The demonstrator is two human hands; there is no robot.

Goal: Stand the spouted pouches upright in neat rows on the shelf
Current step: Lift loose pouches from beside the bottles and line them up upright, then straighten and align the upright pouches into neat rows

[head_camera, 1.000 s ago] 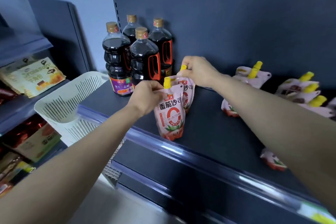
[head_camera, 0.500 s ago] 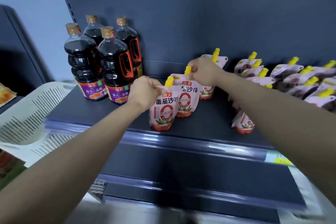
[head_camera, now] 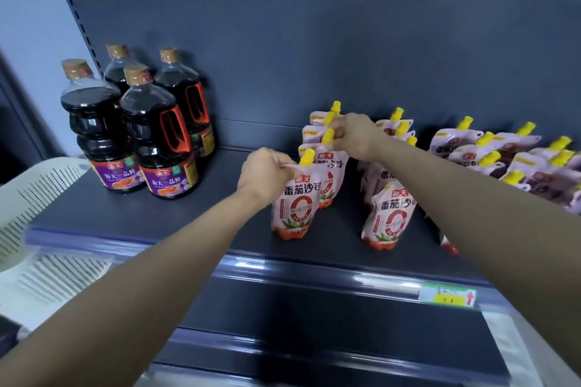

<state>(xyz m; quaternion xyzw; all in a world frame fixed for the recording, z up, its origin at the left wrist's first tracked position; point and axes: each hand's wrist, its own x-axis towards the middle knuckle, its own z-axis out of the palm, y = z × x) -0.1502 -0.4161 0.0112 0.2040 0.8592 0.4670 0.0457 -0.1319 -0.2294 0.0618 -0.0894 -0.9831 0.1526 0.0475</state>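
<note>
The head camera is showing the left hand pinching the front ketchup pouch and the right hand pinching the pouch behind, both standing on the shelf, while many pouches on the right are lying flat, waiting.

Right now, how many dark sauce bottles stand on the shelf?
4, grouped at the shelf's left end: front-left bottle, front-right bottle, back-left bottle and back-right bottle by the back panel. None looks hidden behind them.

Four dark sauce bottles; over a dozen yellow-capped pouches.
</note>
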